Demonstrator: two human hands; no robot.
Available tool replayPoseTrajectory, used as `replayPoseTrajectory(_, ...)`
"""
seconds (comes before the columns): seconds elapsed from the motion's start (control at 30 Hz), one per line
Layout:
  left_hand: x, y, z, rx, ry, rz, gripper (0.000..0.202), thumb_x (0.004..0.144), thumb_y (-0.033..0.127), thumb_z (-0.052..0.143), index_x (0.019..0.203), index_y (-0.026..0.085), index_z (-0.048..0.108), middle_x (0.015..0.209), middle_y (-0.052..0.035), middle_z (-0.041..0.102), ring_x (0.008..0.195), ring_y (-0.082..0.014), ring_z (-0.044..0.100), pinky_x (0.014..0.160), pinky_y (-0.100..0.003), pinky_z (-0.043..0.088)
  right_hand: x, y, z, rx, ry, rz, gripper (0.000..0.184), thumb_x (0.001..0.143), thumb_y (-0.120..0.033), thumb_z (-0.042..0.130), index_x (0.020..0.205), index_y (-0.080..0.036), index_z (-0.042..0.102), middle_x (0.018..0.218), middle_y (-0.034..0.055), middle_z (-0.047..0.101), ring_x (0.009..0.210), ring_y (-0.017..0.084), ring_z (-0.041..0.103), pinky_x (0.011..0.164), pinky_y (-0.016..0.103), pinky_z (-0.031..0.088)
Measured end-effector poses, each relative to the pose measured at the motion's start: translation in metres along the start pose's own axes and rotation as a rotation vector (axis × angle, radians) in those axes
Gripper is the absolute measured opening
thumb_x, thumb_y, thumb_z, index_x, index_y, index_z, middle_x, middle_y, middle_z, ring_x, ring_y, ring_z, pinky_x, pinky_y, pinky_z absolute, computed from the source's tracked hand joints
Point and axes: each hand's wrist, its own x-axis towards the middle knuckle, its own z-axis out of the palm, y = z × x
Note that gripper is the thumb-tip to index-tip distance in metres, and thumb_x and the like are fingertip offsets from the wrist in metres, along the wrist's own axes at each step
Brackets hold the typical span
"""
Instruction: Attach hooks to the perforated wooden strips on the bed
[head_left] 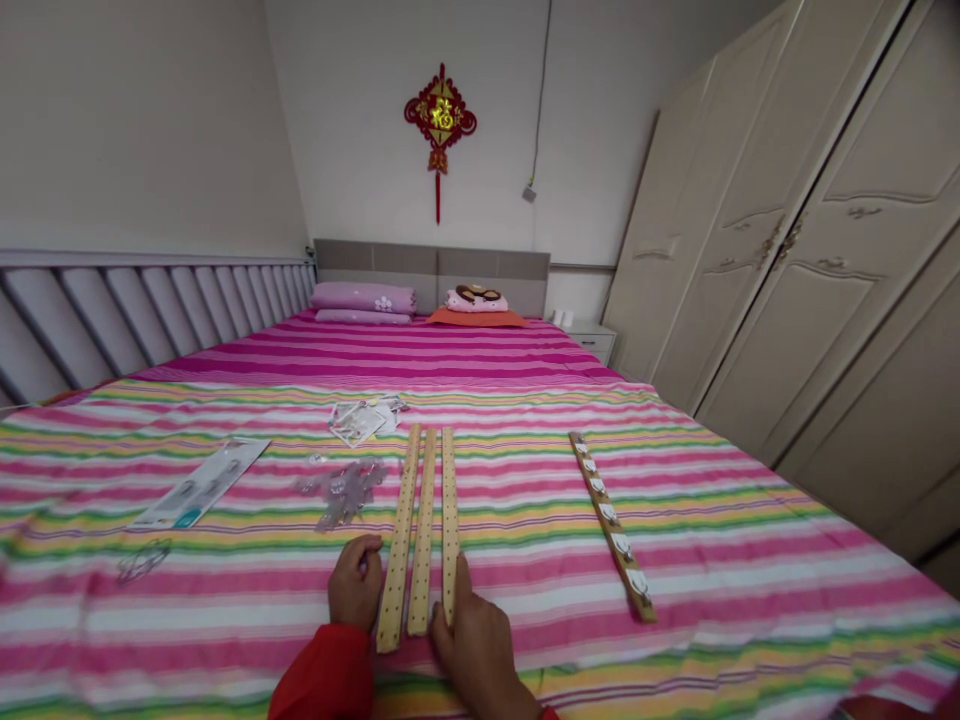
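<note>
Three pale wooden strips dotted with small holes lie lengthwise in front of me: a left strip (398, 550), a middle strip (424, 545) and a right strip (450, 500). My right hand (480, 645) grips the near end of the right strip, thumb on its left side and index finger along its right edge. Beside the left strip rests my left hand (354, 585), its fingers curled in with nothing visible in them. Farther right lies a darker wooden strip (616, 540) carrying a row of several metal hooks on white plates.
Several small clear plastic packets (351, 490) lie left of the strips, with flat packets (364, 418) behind them. A long blister pack (204, 485) and a clear crumpled piece (145, 560) are farther left. The striped bedspread (525, 560) lies under everything; a wardrobe (817, 250) stands right.
</note>
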Motion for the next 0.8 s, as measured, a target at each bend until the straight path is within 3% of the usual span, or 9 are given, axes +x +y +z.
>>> replayPoseTrajectory(0.13, -0.001, 0.000, -0.001, -0.002, 0.010, 0.013, 0.016, 0.070, 0.024, 0.045, 0.070, 0.021, 0.061, 0.077, -0.0049, 0.067, 0.075, -0.0188, 0.064, 0.070, -0.029, 0.052, 0.001, 0.004, 0.003, -0.018, 0.039, -0.020, 0.065, 0.082, -0.026, 0.046, 0.143, -0.008, 0.032, 0.070, 0.0137, 0.071, 0.059, 0.028, 0.066, 0.054, 0.033, 0.041)
replayPoseTrajectory(0.37, 0.000, -0.003, 0.000, 0.007, 0.048, 0.083, 0.016, 0.069, 0.023, 0.046, 0.069, 0.020, 0.062, 0.073, -0.0029, 0.068, 0.070, -0.0163, 0.064, 0.064, -0.027, 0.052, -0.013, 0.015, -0.001, -0.156, 0.107, -0.058, 0.065, 0.086, -0.021, 0.041, 0.147, -0.013, 0.020, 0.068, 0.0066, 0.070, 0.056, 0.023, 0.065, 0.049, 0.028, 0.038)
replayPoseTrajectory(0.5, 0.001, -0.001, 0.000, 0.010, 0.046, 0.084, 0.017, 0.071, 0.023, 0.045, 0.069, 0.020, 0.062, 0.075, -0.0036, 0.068, 0.072, -0.0167, 0.064, 0.067, -0.027, 0.052, -0.019, 0.031, -0.002, -0.228, 0.163, -0.057, 0.063, 0.086, -0.023, 0.043, 0.146, -0.014, 0.025, 0.065, 0.0047, 0.070, 0.053, 0.022, 0.065, 0.046, 0.026, 0.038)
replayPoseTrajectory(0.67, 0.000, 0.001, -0.002, -0.016, 0.018, 0.004, 0.017, 0.068, 0.026, 0.047, 0.069, 0.020, 0.063, 0.076, -0.0048, 0.068, 0.074, -0.0186, 0.064, 0.067, -0.029, 0.052, -0.021, 0.042, 0.002, -0.234, 0.174, -0.056, 0.059, 0.085, -0.027, 0.044, 0.142, -0.013, 0.035, 0.063, 0.0059, 0.069, 0.052, 0.023, 0.065, 0.044, 0.027, 0.040)
replayPoseTrajectory(0.8, 0.004, 0.006, -0.008, -0.084, -0.034, -0.129, 0.018, 0.066, 0.032, 0.049, 0.068, 0.020, 0.063, 0.075, -0.0052, 0.068, 0.073, -0.0202, 0.064, 0.067, -0.031, 0.052, -0.024, 0.044, 0.006, -0.086, 0.248, -0.032, 0.058, 0.089, -0.043, 0.042, 0.140, -0.016, 0.040, 0.062, 0.0054, 0.069, 0.052, 0.023, 0.065, 0.046, 0.027, 0.042)
